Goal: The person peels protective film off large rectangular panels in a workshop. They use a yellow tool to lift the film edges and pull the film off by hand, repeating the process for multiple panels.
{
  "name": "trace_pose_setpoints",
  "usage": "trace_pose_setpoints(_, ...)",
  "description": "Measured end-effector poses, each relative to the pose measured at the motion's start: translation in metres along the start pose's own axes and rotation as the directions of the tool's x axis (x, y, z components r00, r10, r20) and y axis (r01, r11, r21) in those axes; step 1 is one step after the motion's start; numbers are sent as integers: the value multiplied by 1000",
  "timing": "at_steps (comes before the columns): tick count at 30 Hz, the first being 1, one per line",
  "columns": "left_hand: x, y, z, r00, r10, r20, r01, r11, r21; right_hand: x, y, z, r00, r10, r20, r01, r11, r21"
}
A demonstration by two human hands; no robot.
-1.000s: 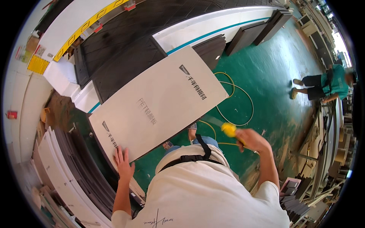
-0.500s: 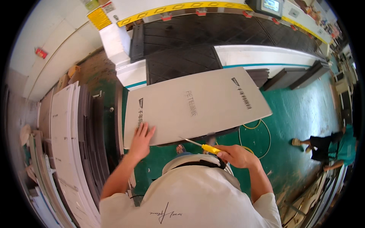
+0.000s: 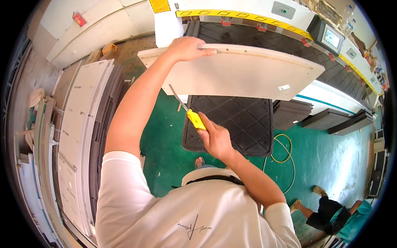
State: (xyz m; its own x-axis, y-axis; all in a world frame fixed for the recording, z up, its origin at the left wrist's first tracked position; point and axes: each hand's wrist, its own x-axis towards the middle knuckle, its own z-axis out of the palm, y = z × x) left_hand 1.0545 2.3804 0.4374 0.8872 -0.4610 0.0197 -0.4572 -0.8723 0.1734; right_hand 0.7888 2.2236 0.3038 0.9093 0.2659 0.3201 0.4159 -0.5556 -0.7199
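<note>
I see the left hand (image 3: 187, 48) gripping the top edge of the pale board (image 3: 240, 76), which is tipped up on edge over the far part of the black table (image 3: 235, 124). The right hand (image 3: 219, 141) is closed round a yellow screwdriver (image 3: 195, 118), its tip pointing up-left.

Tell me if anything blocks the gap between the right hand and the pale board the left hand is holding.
Nothing visible blocks the middle of the pale board from the right hand; only the yellow-handled tool it holds points that way. The left forearm crosses in front of the board's left end.
</note>
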Motion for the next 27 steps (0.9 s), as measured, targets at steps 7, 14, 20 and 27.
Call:
trace_pose_setpoints(7, 16, -12, 24, 977, -13, -214, 38, 992, 117, 1, 8, -2, 992, 122, -39, -117, 986, 116)
trace_pose_setpoints(14, 22, 18, 4, 995, -95, 9, 93, 987, 133, -29, 72, -62, 840, 539, -64, -501, 815, 292)
trace_pose_setpoints(20, 33, 7, 10, 994, -64, -94, 76, 988, 132, -7, 28, -133, 783, 622, 13, -401, 489, 775)
trace_pose_setpoints(27, 28, 8, 9, 990, -68, -124, 83, 989, 126, -21, 92, -171, 460, 821, -338, -64, 410, 910)
